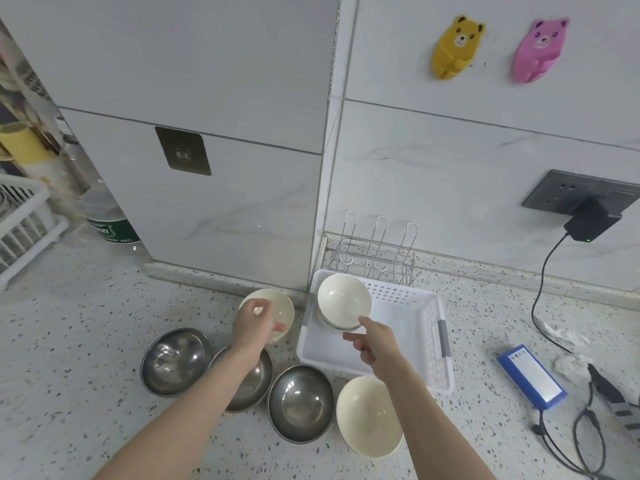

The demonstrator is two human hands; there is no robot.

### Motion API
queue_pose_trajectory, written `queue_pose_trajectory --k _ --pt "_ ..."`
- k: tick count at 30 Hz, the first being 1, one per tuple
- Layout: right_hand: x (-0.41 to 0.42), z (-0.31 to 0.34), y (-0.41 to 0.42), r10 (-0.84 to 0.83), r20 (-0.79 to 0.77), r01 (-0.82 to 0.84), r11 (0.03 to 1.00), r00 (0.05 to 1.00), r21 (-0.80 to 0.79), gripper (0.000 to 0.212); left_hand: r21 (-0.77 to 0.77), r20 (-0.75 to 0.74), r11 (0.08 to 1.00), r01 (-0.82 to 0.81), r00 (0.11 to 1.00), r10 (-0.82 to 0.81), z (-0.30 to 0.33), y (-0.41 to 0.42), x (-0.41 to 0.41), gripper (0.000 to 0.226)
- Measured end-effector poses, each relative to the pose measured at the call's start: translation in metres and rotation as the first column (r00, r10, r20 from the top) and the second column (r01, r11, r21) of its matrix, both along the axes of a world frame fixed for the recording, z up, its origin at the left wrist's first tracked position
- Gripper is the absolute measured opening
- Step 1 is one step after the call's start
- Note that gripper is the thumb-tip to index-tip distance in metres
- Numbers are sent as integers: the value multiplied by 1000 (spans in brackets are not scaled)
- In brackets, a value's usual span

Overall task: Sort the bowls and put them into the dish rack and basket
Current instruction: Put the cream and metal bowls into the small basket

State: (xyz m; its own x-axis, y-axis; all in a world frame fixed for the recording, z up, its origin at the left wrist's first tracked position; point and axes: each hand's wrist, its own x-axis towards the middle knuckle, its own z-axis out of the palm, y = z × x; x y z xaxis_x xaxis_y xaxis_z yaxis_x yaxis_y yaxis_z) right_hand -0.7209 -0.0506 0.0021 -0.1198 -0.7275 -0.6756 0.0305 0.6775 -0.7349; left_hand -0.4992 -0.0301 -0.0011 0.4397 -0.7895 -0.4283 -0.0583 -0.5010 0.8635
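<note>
This is a home kitchen. A speckled stone counter (86,323) meets white tiled walls (450,150). Steel and cream bowls (300,403) stand on it, beside a wire dish rack (375,258), and two bear-shaped holders (457,46) hang above a wall socket (561,192).

Center frame: white perforated plastic basket (408,327) holds stacked white bowls (343,301); wire dish rack (377,252) behind; three steel bowls (300,403) lower left.

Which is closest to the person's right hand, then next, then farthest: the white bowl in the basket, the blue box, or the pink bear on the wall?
From the right hand:
1. The white ceramic bowl in the white plastic basket, right at the fingers.
2. The flat blue box, on the counter to the right.
3. The pink bear-shaped holder, high up on the wall.
</note>
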Motion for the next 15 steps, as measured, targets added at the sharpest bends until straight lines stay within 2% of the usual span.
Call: queue_pose_trajectory --k 4,7,9,11,13,15 --pt "2 6 16 -7 -53 4 998 999 -58 14 12 -12 995 -101 995 101 -4 8 30 9" --pt "1 14 33 -54 -70 43 988 996 -151 13 30 -9 995 -96 995 96 -9 11 47 8" --pt "0 18 45 -81 -81 64 980 993 -189 10 29 56 999 -34 998 33 -12 12 57 18" --pt "-1 22 57 -90 -134 60 975 987 -212 10 71 194 996 53 979 -66 -14 12 65 24" --pt "-4 23 72 -111 -252 49 970 961 -240 13 132 313 979 158 930 -193 -16 11 72 32" --pt "-9 22 88 -172 -369 67 958 913 -279 15 180 347 956 230 895 -281 -17 10 77 34"
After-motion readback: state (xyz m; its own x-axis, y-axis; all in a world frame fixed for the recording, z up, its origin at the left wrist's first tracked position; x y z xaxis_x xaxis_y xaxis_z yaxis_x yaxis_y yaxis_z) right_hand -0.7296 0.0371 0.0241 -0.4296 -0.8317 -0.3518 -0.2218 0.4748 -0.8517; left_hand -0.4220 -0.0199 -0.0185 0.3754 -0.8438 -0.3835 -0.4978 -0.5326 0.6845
